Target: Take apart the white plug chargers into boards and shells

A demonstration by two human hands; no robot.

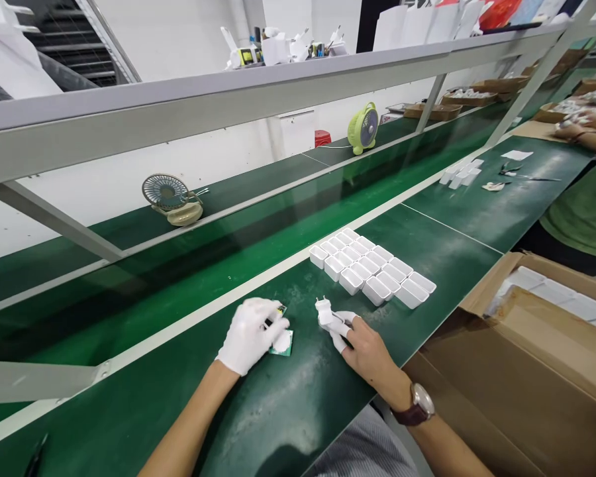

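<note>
A white plug-like part sits over the bench, pinched between the white-covered fingers of the right hand. Just left of it, the gloved left hand curls its fingers over a small yellow-and-dark component; whether they grip it cannot be told. A green piece lies beneath those fingers. Beyond stand rows of white open cases. A cardboard box is at the right, and a green fan stands farther back.

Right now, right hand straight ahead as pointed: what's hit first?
The right hand would probably meet the pale rail beyond the green bench top, white piece leading; height is unclear.
</note>
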